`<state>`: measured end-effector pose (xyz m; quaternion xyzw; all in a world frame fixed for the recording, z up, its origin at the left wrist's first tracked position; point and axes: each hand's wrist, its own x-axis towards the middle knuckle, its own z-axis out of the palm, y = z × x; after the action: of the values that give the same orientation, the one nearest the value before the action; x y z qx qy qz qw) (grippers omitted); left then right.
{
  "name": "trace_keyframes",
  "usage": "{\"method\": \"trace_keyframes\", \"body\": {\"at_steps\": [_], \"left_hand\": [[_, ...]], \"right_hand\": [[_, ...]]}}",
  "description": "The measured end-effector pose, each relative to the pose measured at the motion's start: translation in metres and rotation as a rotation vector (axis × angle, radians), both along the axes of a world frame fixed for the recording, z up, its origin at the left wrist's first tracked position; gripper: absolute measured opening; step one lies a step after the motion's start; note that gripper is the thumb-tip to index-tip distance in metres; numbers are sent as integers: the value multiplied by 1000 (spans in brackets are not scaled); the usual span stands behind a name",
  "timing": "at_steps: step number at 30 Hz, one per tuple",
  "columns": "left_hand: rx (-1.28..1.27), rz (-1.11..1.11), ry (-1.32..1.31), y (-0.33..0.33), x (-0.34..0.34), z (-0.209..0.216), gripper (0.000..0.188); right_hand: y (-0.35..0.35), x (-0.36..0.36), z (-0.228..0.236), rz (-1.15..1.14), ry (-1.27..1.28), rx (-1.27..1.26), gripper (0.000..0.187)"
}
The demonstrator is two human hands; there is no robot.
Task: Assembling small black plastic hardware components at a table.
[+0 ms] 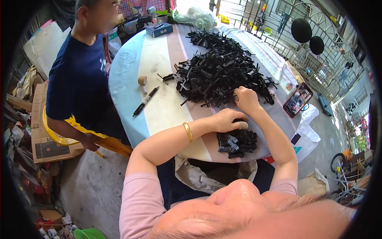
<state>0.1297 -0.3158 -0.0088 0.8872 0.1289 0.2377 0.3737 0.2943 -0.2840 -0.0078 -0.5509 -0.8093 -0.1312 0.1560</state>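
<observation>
A large heap of small black plastic parts (225,69) covers the far middle of the round table. At its near edge is my right hand (247,100), its fingertips pinched at a small black part. My left hand (227,120), with a gold bangle at the wrist and a wrapped fingertip, is just nearer to me, its fingers curled. Whatever the left fingers hold is hidden. Below that hand, near the table's front edge, lies a smaller pile of black plastic parts (237,144), some showing grey faces.
A striped cloth (157,63) covers the table. A black marker pen (145,101), a tape roll (142,80) and a blue box (159,30) lie left. A phone (298,99) stands right. An open sack (199,177) hangs below the front edge. Another person (79,75) stands left, beside a yellow chair (59,137).
</observation>
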Motion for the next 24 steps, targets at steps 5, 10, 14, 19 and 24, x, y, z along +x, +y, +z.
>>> {"method": "trace_keyframes", "body": {"at_steps": [5, 10, 14, 19, 24], "left_hand": [[-25, 6, -7, 4, 1, -5, 28], [-63, -16, 22, 7, -1, -1, 28], [-91, -17, 44, 13, 0, -3, 28], [-138, 27, 79, 14, 3, 4, 26], [-171, 192, 39, 12, -1, 8, 25]], "right_hand": [[-7, -1, -4, -75, 92, 51, 18], [-15, 6, 9, -247, 154, 53, 21], [-13, 11, 5, -239, 93, 51, 19], [-9, 26, 9, -218, 214, 144, 15], [-22, 22, 30, -64, 551, 332, 20]]}}
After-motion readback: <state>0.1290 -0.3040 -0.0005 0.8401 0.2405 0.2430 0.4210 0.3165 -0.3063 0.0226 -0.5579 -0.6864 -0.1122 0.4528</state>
